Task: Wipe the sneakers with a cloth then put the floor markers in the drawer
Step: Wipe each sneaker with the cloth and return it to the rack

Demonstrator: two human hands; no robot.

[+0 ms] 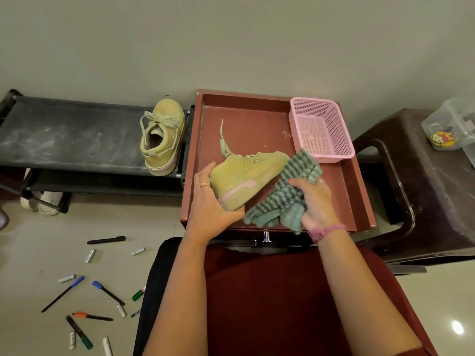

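Over the open reddish-brown drawer (359, 191) in front of my knees, I held one tan sneaker (246, 179) on its side, toe pointing right, its lace trailing toward the far end of the drawer. My left hand (212, 204) gripped the heel end, fingers curled under the pink-edged sole and a ring showing on one finger. My right hand (317, 204) clutched a bunched green striped cloth (288, 194), part of it lying against the toe of that sneaker and the rest hanging toward the near edge of the drawer. A pink band circled my right wrist.

A pink mesh basket (321, 129) sat in the far right corner of the drawer. To the left, the second sneaker (163, 136) stood upright on the right end of a dusty black shoe rack (72, 134), just beside the drawer; pale footwear showed under the rack's lower shelf.

On the light tiled floor (30, 242) to my near left lay the scattered markers (77, 301): black barrels with blue, green, orange and black caps, mixed with small white cylinders I could not identify. A plain pale wall (231, 42) filled the far side of the room. At the right stood a dark brown plastic stool (424, 191), with a clear plastic container (452, 119) on top. Dark red fabric covered my lap.
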